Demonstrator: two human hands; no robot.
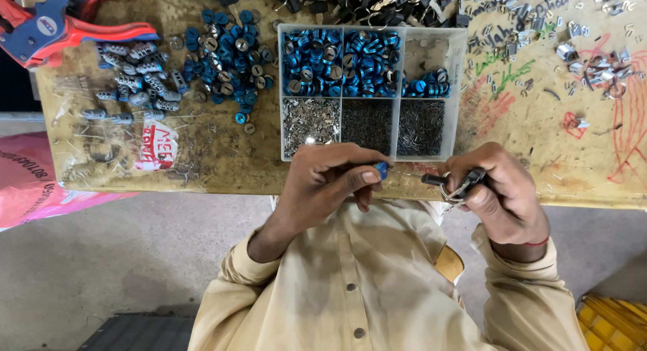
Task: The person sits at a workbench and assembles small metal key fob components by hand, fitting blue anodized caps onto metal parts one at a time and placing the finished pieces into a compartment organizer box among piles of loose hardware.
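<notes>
Left hand pinches a small blue lock cylinder at fingertips, just below the compartment tray. Right hand is closed around a black-headed key with ring.

parts tray ahead, loose cylinders left

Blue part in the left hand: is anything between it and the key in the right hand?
Nothing visible. The left hand pinches the small blue part at its fingertips, and the right hand holds the black-headed key on its ring beside it. Only a short open gap over the table edge separates them.
</notes>
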